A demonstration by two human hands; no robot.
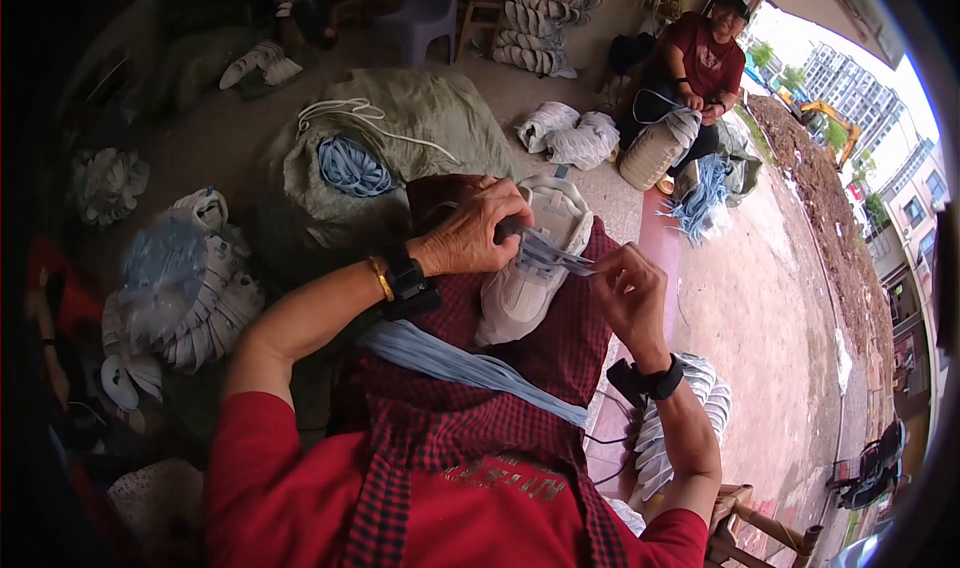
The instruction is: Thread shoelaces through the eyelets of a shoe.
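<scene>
I see L hand point(483, 226) clamped on dark handle point(508, 230), R hand point(632, 290) pinching flat pale-blue lace point(560, 255); beige mesh shoe point(518, 296) on lap point(582, 340), prob. steadier.

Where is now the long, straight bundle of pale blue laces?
In the head view, the bundle of pale blue laces lies just below centre, across the red-and-black checked apron on the lap, near the off-white shoe.

Laces point(470, 371) on lap point(580, 340), shoe point(518, 296) beyond
</scene>
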